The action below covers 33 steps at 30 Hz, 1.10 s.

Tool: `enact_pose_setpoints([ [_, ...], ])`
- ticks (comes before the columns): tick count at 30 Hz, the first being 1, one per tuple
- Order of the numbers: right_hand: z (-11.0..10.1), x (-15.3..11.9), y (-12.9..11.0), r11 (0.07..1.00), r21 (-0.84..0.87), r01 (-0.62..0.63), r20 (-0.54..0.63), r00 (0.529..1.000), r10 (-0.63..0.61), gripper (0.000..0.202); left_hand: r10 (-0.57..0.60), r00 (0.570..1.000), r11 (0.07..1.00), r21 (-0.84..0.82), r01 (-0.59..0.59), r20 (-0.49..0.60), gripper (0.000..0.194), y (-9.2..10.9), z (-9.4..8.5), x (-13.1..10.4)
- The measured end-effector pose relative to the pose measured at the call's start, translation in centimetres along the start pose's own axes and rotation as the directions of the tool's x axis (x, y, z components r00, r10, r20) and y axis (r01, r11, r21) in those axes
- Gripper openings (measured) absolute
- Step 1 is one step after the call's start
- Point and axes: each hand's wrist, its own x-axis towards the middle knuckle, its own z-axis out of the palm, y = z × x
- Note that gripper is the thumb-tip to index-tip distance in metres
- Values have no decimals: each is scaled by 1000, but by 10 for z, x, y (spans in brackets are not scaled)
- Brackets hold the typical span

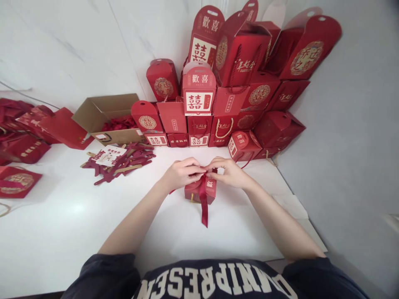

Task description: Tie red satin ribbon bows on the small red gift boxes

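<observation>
A small red gift box (193, 192) with gold characters sits on the white table in front of me. A dark red ribbon (204, 199) lies over its top, one end hanging down the near side onto the table. My left hand (185, 172) pinches the ribbon at the top of the box from the left. From the right, my right hand (226, 171) pinches it at the same spot, fingertips almost touching those of the left. The fingers hide the exact form of the ribbon there.
Stacked red gift boxes (199, 97) stand against the wall behind. An open cardboard box (124, 136) holding red pieces is at the back left, with a pile of dark red ribbons (134, 162) and a card (111, 155) before it. More red boxes (20, 182) are far left.
</observation>
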Motion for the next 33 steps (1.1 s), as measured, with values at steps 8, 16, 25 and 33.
enact_pose_setpoints([
  [8, 4, 1, -2, 1000, 8, -13, -35, 999, 14, 14, 5, 999, 1000, 13, -4, -35, 13, 1, 3, 0],
  [16, 1, 0, -7, 993, 101, -67, -41, 997, 72, 14, 34, 999, 999, -17, -34, -3, 13, 0, -2, 1],
  [25, 1, 2, -7, 997, 67, -24, -118, 993, 31, 17, 11, 1000, 1000, 3, -11, -14, 10, -1, -4, 3],
  [33, 7, 5, -5, 998, 58, 6, -159, 987, 3, 12, 21, 998, 994, 105, -15, -57, 13, -5, -3, 0],
])
